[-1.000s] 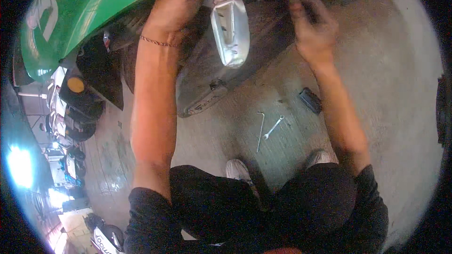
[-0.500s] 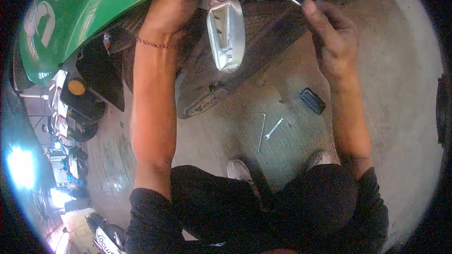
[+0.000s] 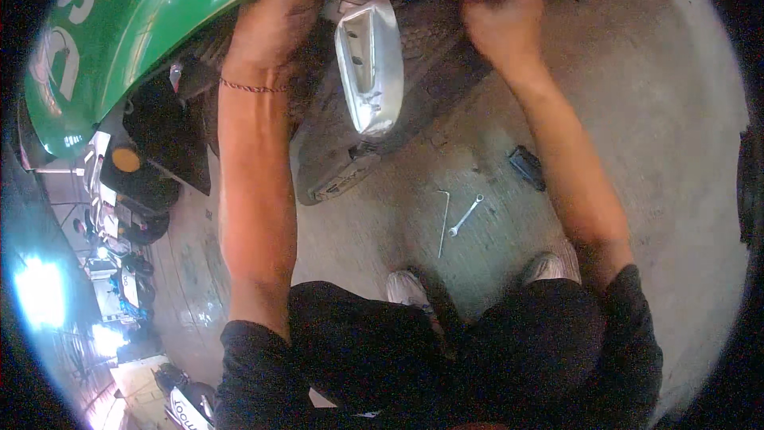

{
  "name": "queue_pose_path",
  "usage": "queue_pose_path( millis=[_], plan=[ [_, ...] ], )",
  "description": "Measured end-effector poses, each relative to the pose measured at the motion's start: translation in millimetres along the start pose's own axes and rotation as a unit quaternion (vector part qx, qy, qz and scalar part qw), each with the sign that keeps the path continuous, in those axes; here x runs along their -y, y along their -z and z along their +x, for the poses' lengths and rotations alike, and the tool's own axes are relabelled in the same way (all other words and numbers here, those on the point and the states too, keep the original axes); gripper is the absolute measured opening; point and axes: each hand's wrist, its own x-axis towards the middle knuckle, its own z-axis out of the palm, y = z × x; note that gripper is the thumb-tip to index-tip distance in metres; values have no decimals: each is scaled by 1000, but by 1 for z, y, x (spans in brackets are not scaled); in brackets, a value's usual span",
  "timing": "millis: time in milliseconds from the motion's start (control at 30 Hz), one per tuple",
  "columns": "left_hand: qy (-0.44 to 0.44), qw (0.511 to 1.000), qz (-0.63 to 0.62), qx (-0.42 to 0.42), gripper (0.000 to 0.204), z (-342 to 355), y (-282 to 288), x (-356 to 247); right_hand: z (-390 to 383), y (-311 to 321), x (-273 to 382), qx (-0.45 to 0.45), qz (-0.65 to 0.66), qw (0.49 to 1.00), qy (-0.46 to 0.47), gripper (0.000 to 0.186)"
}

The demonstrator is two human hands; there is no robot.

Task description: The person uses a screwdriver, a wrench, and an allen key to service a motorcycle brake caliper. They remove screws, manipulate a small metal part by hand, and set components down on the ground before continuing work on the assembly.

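My left hand (image 3: 274, 24) reaches up under the dark lower edge of a scooter's green body panel (image 3: 171, 12). Its fingers are out of sight beside a silver metal bracket-like part (image 3: 371, 64) that hangs down with a slot in it. My right hand (image 3: 505, 20) is closed and slightly blurred, up against the dark underside right of that part. Whatever its fingers hold is hidden there.
On the concrete floor lie a combination wrench (image 3: 466, 216), a thin L-shaped hex key (image 3: 443, 223) and a small dark rectangular object (image 3: 527, 168). My shoes (image 3: 407, 287) are just below. Other scooters (image 3: 131, 283) stand at the far left.
My right hand has moved left and up under the panel; the thin metal rod it held is no longer visible. My left hand stays in much the same place.
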Motion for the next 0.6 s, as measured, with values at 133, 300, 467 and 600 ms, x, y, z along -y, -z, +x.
queue_pose_path(
  millis=[133, 300, 467, 600],
  plan=[
    [43, 999, -3, 25, 25, -1, -3, -4, 8, -22, -15, 98, -306, 947, 26, 28],
    [50, 997, 55, -28, 26, -14, -11, -18, 4, -30, -18, 105, -312, 944, 20, 45],
    [84, 875, 477, -26, 27, -6, -24, -43, 9, -21, -29, 16, -163, 984, 71, 38],
    [14, 980, 198, 26, 23, 7, 12, 10, 2, -11, -18, -64, -90, 987, 114, 19]
  ],
)
